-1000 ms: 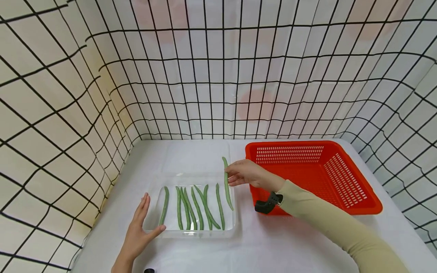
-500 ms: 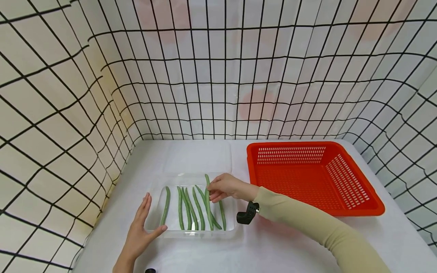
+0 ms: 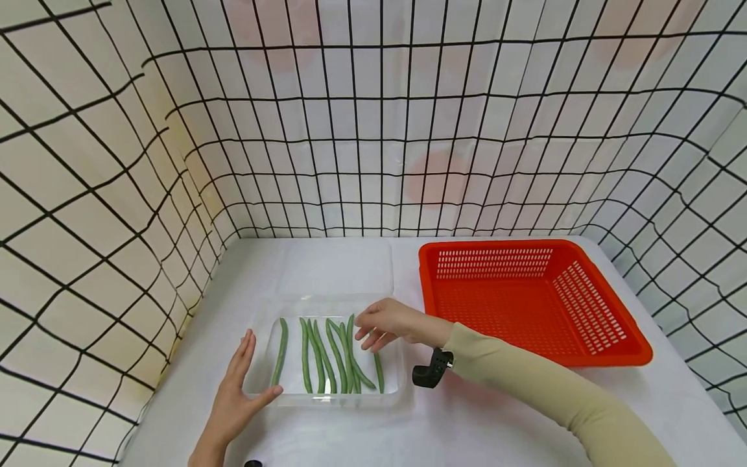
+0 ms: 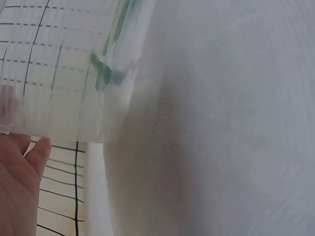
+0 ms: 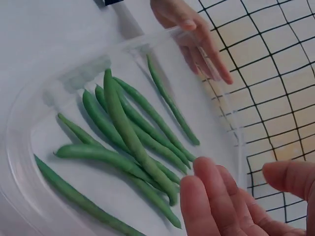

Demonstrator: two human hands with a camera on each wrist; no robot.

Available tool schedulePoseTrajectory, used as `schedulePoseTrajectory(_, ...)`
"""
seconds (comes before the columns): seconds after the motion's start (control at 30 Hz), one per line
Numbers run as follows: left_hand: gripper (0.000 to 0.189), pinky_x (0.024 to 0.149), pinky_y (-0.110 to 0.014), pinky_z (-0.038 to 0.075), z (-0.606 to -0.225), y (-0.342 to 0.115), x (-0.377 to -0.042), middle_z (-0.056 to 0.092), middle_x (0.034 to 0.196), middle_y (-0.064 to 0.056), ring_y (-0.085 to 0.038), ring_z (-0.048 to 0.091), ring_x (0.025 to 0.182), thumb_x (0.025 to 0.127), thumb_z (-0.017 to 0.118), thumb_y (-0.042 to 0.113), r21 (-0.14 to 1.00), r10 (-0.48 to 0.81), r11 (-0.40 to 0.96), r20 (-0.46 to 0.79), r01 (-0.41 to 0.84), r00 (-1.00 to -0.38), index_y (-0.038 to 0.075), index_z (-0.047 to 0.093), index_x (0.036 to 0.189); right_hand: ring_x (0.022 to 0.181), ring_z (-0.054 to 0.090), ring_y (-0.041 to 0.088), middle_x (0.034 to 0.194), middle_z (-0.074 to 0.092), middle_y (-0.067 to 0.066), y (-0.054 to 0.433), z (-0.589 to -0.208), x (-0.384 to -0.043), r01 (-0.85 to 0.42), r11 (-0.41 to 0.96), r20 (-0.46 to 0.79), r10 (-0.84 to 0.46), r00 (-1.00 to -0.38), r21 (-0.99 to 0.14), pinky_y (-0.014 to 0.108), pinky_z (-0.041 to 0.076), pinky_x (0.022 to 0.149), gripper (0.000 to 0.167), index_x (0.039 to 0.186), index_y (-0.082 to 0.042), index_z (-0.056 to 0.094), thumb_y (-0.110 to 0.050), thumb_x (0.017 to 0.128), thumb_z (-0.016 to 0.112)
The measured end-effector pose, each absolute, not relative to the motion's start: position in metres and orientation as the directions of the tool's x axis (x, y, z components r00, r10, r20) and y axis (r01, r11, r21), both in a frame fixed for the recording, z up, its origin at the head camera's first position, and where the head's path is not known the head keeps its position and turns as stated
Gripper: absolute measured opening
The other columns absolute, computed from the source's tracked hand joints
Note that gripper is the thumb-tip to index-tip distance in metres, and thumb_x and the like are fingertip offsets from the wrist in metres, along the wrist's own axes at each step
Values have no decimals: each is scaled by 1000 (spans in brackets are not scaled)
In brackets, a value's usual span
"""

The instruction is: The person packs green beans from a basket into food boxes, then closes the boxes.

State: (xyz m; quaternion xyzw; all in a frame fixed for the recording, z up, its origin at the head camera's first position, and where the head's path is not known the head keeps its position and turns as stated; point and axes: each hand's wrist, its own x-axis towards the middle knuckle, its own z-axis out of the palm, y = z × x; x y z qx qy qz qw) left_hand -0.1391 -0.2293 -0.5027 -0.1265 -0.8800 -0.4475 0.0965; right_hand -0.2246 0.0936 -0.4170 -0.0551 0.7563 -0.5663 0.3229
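Observation:
A clear plastic container [image 3: 327, 401] holds several green beans [image 3: 280, 353], laid mostly lengthwise, some of them crossing. Over its right side is my right hand [image 3: 395, 323], fingers slightly bent. In the right wrist view, thumb and fingers stand apart with nothing between them, near the ends of the beans [image 5: 170, 101]; one green bean [image 5: 123, 125] lies across the others there. My left hand [image 3: 233, 402] is at the container's near left corner, fingers straight and thumb spread, fingertips right at the wall. Part of the rightmost bean is hidden behind the right hand.
A red perforated basket [image 3: 484, 292] stands to the right of the container, partly behind the right sleeve [image 3: 525, 370]. A faint clear flat panel [image 3: 335, 267] lies behind the container. Black wire mesh [image 3: 382, 139] encloses the table [image 3: 467, 428] on the back and sides.
My right hand has carried a green bean leftward from the container's right edge and let it go among the other beans; its fingers have parted. My left hand stays in place.

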Motion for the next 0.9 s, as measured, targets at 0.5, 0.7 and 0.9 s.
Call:
schedulePoseTrajectory(0.5, 72, 101, -70, 11, -396, -246, -236, 15, 157, -9, -34, 3, 142, 92, 62, 36, 614, 409, 683, 129, 397, -903, 19, 26, 151, 124, 46, 26, 137, 51, 7, 142, -377, -295, -129, 575, -49, -284, -957, -808, 47, 41, 97, 58, 140, -15, 49, -46, 91, 59)
schedulePoseTrajectory(0.7, 77, 104, -66, 6, -389, -208, -336, 7, 157, -16, -42, -3, 140, 94, 50, 50, 559, 519, 740, -120, 374, -846, 11, 17, 153, 139, 16, 41, 154, 19, 15, 138, -396, -343, -253, 783, -68, -351, -934, -568, 61, 19, 106, 73, 152, -13, 24, -50, 94, 50)
schedulePoseTrajectory(0.9, 83, 105, -66, 1, -417, -172, -381, -2, 155, -22, -52, -7, 135, 94, 49, 50, 444, 468, 849, -385, 285, -796, 11, 8, 153, 134, -3, 55, 157, -1, 17, 118, -426, -361, -181, 893, -315, -326, -891, -413, 73, 3, 99, 78, 154, -15, 12, -56, 95, 42)
